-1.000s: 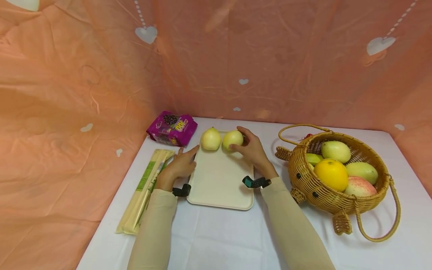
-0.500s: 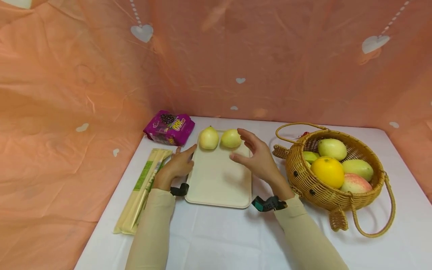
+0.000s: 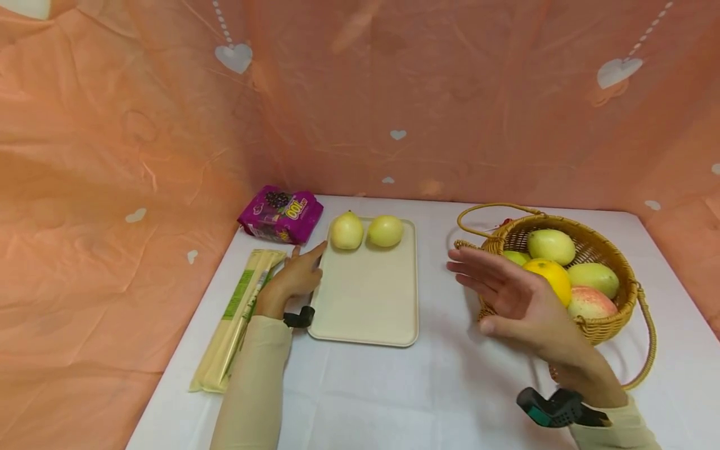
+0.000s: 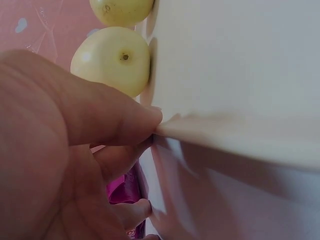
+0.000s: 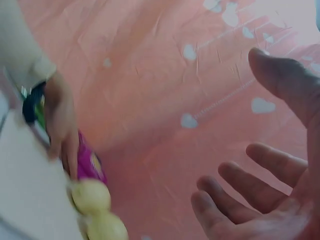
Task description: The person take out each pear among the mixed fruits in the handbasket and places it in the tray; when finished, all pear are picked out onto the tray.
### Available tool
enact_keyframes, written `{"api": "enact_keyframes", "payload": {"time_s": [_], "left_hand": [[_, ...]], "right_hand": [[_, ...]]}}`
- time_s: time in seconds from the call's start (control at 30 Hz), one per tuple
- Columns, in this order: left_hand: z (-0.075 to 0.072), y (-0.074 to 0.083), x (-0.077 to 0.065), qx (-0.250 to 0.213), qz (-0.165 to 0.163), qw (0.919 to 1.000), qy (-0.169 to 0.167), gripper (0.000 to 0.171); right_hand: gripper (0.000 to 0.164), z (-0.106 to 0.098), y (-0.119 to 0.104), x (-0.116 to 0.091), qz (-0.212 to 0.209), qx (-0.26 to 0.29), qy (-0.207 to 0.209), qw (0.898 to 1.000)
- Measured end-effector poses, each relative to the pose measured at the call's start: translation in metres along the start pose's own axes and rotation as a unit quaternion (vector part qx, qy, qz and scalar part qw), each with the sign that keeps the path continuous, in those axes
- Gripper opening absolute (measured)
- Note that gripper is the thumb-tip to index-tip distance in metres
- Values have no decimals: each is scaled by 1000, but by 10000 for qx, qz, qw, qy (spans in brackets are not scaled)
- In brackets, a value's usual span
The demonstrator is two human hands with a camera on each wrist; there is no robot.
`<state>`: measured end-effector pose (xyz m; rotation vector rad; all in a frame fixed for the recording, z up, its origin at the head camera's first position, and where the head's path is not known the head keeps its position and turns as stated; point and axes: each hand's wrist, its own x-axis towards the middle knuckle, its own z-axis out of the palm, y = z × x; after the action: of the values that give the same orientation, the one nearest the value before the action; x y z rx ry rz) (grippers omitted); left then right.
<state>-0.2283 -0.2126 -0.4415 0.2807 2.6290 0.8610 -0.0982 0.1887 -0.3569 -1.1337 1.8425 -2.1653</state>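
Observation:
A cream rectangular tray (image 3: 368, 294) lies on the white-covered table. Two pale yellow-green fruits sit at its far end: a rounded pear (image 3: 347, 230) on the left and a smoother oval fruit (image 3: 385, 231) on the right. My left hand (image 3: 295, 275) pinches the tray's left rim, with the thumb (image 4: 125, 117) on top and a finger below. Holding nothing, my right hand (image 3: 517, 300) hovers before the wicker basket (image 3: 607, 250), fingers extended and thumb apart. It hides part of the basket's front left side.
The basket holds an orange-yellow round fruit (image 3: 550, 278), a reddish peach (image 3: 592, 304) and several green fruits. A purple snack pack (image 3: 281, 214) lies beyond my left hand. Beside my left forearm is a long packet of pale sticks (image 3: 236, 325). An orange curtain (image 3: 360, 94) hangs behind.
My right hand has let go of the right-hand fruit on the tray and moved right, toward the basket. The left hand stays at the tray's rim.

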Motion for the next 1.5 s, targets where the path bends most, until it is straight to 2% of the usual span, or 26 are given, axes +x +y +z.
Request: {"api": "enact_keyframes", "payload": {"time_s": [0.23, 0.37, 0.43, 0.53, 0.63, 0.7, 0.77, 0.8, 0.87, 1.0, 1.03, 1.1, 1.2, 1.27, 1.4, 1.5], "left_hand": [[-1, -3, 1, 80, 41, 9999, 75, 71], [-1, -4, 2, 47, -10, 10000, 61, 72], [-1, -4, 2, 37, -29, 10000, 28, 72], [-1, -4, 2, 23, -32, 10000, 19, 72], [-1, -4, 3, 18, -9, 10000, 27, 72], [0, -4, 2, 30, 18, 10000, 42, 72], [0, -4, 2, 39, 42, 10000, 53, 72], [0, -4, 2, 34, 48, 10000, 53, 72], [1, -4, 1, 32, 63, 10000, 50, 72], [1, -3, 1, -3, 45, 10000, 33, 72], [1, -3, 1, -6, 38, 10000, 30, 72], [1, -2, 2, -19, 10, 10000, 17, 72], [1, -2, 1, -31, -37, 10000, -11, 72], [1, -2, 1, -21, -50, 10000, -34, 72], [1, -2, 0, 11, -31, 10000, -17, 72], [1, -2, 0, 28, -16, 10000, 14, 72]], "right_hand": [[87, -49, -42, -41, 278, -596, 160, 9977], [86, -77, -63, -52, 887, -1331, 418, 9862], [88, -92, -70, -54, 1155, -1814, 480, 9754], [89, -113, -75, -56, 1480, -2876, 414, 9453], [89, -129, -79, -53, 1826, -3892, 304, 9023], [87, -138, -80, -50, 1942, -4253, 142, 8839], [84, -146, -80, -45, 2047, -4492, 3, 8696], [81, -148, -81, -43, 2100, -4703, -115, 8571], [75, -152, -81, -37, 2165, -5264, -413, 8212], [67, -155, -80, -23, 2207, -6356, -1161, 7306], [65, -155, -80, -20, 2278, -6493, -1319, 7135], [59, -156, -78, -15, 2460, -6618, -1576, 6904], [51, -157, -73, -11, 2731, -6647, -1891, 6692], [42, -157, -68, -10, 2824, -6666, -2040, 6590], [27, -155, -56, -13, 2924, -6708, -2168, 6461], [24, -155, -51, -15, 2863, -6719, -2249, 6450]]}}
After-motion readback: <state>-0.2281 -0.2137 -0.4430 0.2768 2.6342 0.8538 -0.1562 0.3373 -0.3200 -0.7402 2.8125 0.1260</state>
